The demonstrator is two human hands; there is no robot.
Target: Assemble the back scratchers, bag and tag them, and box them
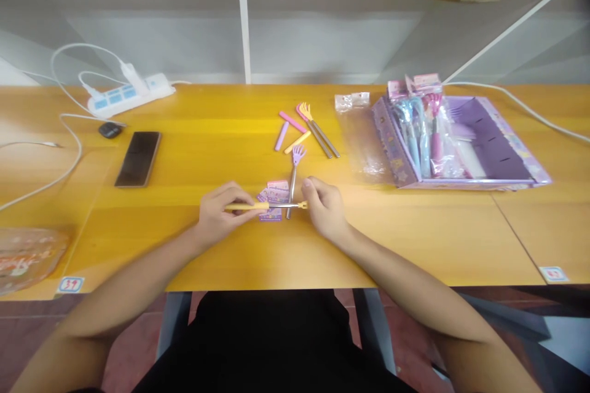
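A yellow back scratcher point(282, 204) lies level across the space between my hands. My left hand point(225, 207) grips its yellow handle, fingers along the grip. At the other end, my right hand point(325, 206) closes around the claw head, which is mostly hidden. Beneath the metal rod are several purple and pink printed cards point(271, 216) and a purple-headed back scratcher point(294, 175) without a handle. Farther back lie a yellow-headed rod point(318, 129) and a pink-headed one point(302, 110). Beside them are loose handles in pink point(292, 121), purple point(281, 136) and yellow point(297, 142).
A purple display box point(498, 181) at the right holds bagged back scratchers point(421, 135). Clear plastic bags point(362, 141) lie beside it. Leftward are a phone point(138, 158), a power strip point(131, 98), white cables and a small black object point(110, 129). Shelving stands behind the table.
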